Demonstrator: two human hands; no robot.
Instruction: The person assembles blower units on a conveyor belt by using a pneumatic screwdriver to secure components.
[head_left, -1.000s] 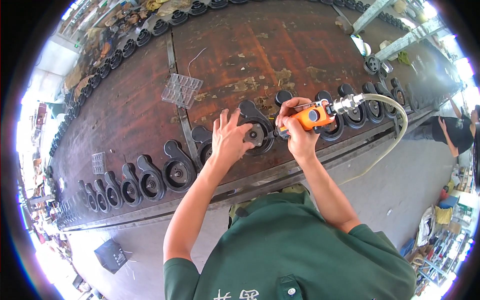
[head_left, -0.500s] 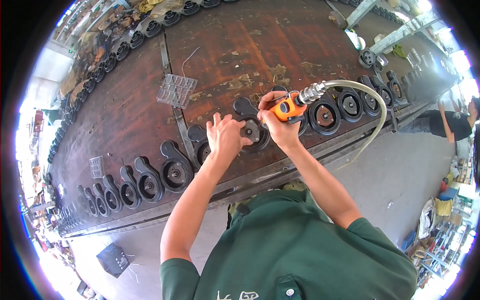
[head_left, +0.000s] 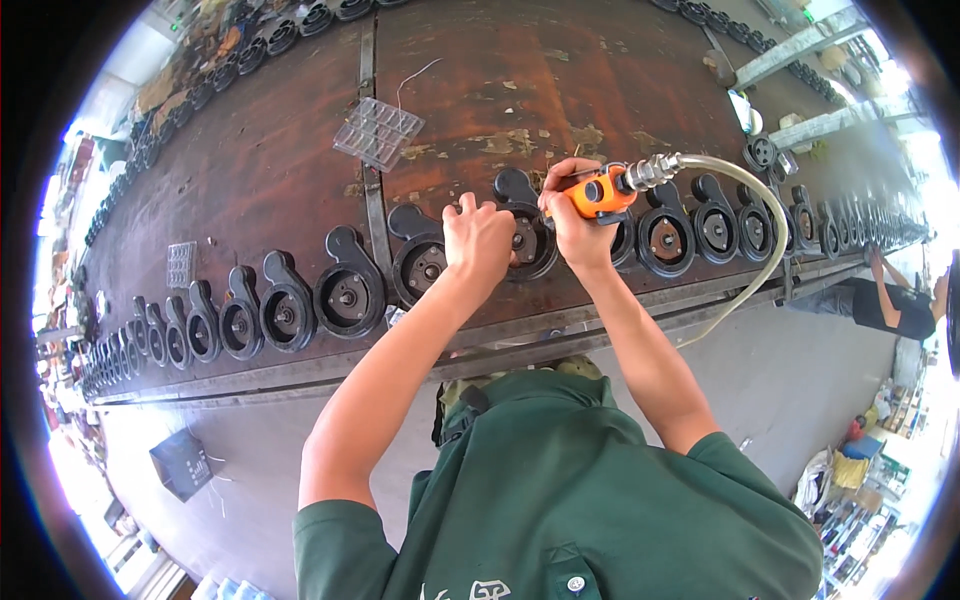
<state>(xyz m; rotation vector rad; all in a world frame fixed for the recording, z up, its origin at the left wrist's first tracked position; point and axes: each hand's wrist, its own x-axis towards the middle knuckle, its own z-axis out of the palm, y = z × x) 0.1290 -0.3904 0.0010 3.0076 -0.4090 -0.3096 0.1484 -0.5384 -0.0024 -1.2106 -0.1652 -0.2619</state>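
Observation:
An orange air tool [head_left: 597,194] with a metal hose fitting is gripped in my right hand [head_left: 580,222]. Its working end points left, and I cannot tell whether it touches anything. Under and beside my left hand [head_left: 478,240] sits a round black housing [head_left: 543,250] with a lobe at its top and a grey metal disc inside. The fingers of that hand are bent in over the housing's left side, with the thumb near the disc; their tips are partly hidden, so anything pinched there does not show. Another black housing [head_left: 418,265] lies just left of this hand.
Similar housings [head_left: 348,290] line the table's near edge on both sides. A pale hose [head_left: 768,240] loops from the tool down past the edge. Clear divided trays [head_left: 378,133] lie on the worn brown table [head_left: 270,160]. Another person [head_left: 890,300] stands at far right.
The whole view has shifted, with the near row now higher in the picture. My left hand's spread fingers have curled in over the housing. My right hand still holds the air tool.

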